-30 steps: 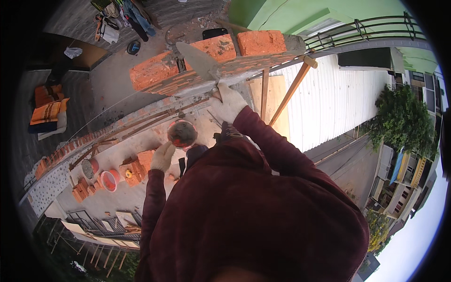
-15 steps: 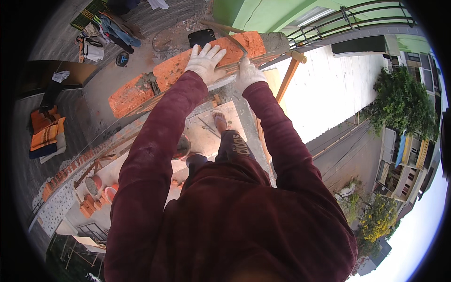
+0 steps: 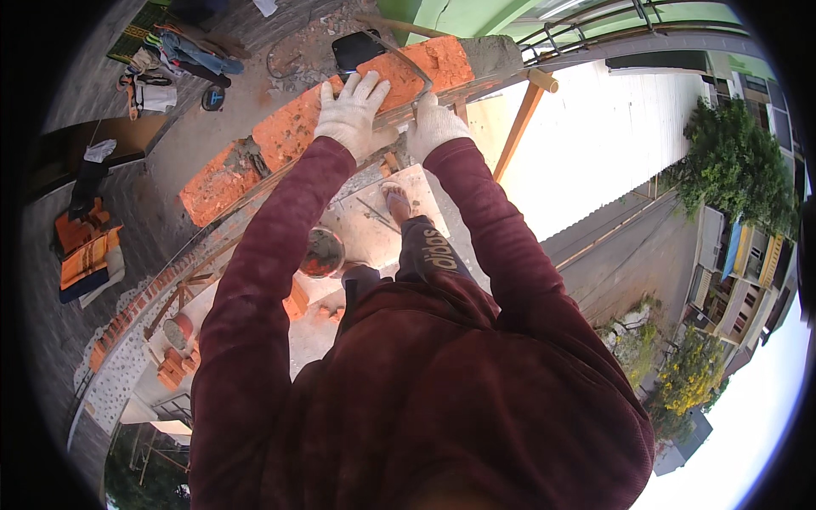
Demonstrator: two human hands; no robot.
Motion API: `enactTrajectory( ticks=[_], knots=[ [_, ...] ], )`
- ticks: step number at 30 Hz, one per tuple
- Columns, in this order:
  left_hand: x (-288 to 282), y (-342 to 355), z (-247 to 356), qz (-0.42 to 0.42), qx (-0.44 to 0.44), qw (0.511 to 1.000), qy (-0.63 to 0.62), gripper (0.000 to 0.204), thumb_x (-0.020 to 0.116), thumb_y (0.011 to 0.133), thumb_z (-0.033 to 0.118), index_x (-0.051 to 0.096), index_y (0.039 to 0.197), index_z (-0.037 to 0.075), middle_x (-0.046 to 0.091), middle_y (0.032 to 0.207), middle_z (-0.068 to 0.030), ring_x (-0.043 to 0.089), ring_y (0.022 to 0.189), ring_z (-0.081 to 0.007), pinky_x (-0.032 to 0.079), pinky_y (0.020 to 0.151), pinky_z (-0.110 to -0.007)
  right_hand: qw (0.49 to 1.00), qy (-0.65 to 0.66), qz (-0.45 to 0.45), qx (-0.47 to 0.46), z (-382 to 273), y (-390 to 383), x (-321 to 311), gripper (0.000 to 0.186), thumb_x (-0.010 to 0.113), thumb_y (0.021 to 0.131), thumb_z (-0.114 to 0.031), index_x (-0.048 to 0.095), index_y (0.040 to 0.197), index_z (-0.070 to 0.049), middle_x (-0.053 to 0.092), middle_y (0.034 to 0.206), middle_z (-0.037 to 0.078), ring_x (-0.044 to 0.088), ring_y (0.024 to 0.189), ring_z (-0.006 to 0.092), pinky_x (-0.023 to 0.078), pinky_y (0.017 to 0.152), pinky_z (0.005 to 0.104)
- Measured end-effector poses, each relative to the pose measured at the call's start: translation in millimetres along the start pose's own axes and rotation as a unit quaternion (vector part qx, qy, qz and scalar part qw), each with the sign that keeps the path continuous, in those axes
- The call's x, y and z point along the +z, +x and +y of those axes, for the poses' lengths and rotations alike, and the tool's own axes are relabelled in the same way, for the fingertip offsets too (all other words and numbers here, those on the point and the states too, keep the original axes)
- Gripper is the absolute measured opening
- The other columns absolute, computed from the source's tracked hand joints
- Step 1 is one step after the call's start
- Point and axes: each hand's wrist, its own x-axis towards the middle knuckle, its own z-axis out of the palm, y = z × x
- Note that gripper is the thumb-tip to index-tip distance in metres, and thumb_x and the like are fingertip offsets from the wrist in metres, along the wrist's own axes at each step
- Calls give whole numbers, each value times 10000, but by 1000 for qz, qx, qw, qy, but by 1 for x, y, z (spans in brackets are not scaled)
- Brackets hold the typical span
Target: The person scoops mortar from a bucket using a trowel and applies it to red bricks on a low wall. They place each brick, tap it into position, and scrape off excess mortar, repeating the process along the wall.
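A row of orange-red bricks [image 3: 289, 127] lies along the top of a narrow wall, with grey mortar [image 3: 495, 70] at its right end and in a joint towards the left. My left hand [image 3: 353, 110], in a whitish work glove, rests with spread fingers over the near edge of the bricks. Beside it on the right, my gloved right hand [image 3: 436, 129] is closed on a trowel [image 3: 408, 62]. The trowel's thin metal part shows edge-on, bending over the brick; its handle is hidden in my fist.
Below the wall is a pale board [image 3: 416, 183] under my foot. A mortar bucket [image 3: 324, 252] stands by my legs, with loose bricks [image 3: 174, 367] farther left. A wooden brace [image 3: 518, 132] and white roof sheeting [image 3: 586, 136] lie to the right. Beyond the wall sits a black tub [image 3: 357, 51].
The view has shifted slightly, exposing more of the bucket. My right hand and the trowel have moved a little left. My left hand stays spread on the bricks.
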Motion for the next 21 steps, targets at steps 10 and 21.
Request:
enactTrajectory(
  ticks=[10, 21],
  knots=[
    [11, -5, -2, 14, 9, 1000, -26, 902, 709, 842, 559, 384, 1583, 161, 331, 1663, -96, 279, 1546, -323, 197, 1218, -647, 990, 42, 134, -15, 57, 10, -20, 395, 568, 1007, -338, 530, 1123, 38, 693, 940, 329, 677, 955, 521, 540, 843, 548],
    [20, -9, -12, 31, 17, 999, -7, 876, 697, 872, 540, 341, 1610, 229, 286, 1691, -56, 270, 1552, -307, 165, 1259, -596, 998, -12, 64, -26, 42, 21, -31, 484, 525, 1009, -394, 565, 1209, 44, 709, 1025, 302, 678, 1007, 499, 535, 891, 541]
  ],
)
